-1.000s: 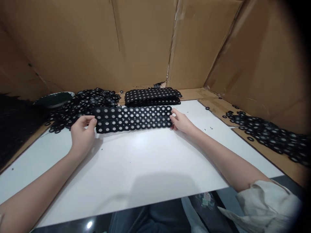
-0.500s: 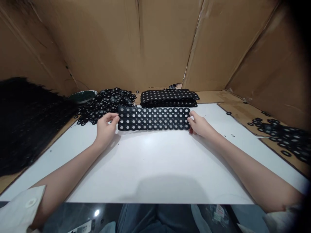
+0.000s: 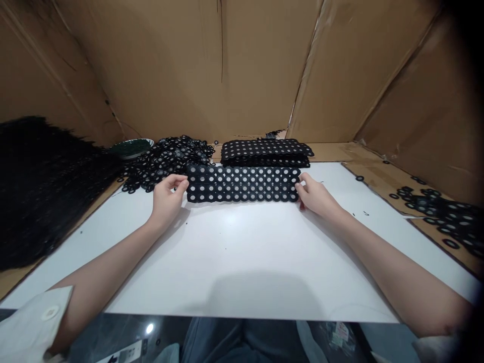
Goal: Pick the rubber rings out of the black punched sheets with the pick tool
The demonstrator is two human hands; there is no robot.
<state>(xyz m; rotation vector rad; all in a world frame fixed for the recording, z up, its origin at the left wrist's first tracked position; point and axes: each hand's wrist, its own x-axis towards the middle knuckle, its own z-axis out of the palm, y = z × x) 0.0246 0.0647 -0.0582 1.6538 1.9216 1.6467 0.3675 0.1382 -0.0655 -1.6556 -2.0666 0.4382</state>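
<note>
A black strip of joined rings, several rows deep with round holes, is stretched level above the white table top. My left hand pinches its left end between thumb and fingers. At the right end, my right hand is closed on the strip in the same way. Just behind the strip lies a stack of similar black perforated strips. A heap of loose black rings is behind my left hand.
A green-filled dish stands beside the heap. Black bristly material fills the far left. More black rings lie on cardboard at the right. Cardboard walls enclose the back and sides.
The whole view has shifted slightly, so most things appear a little further right. Both hands still hold the strip's ends, with no clear motion relative to the table.
</note>
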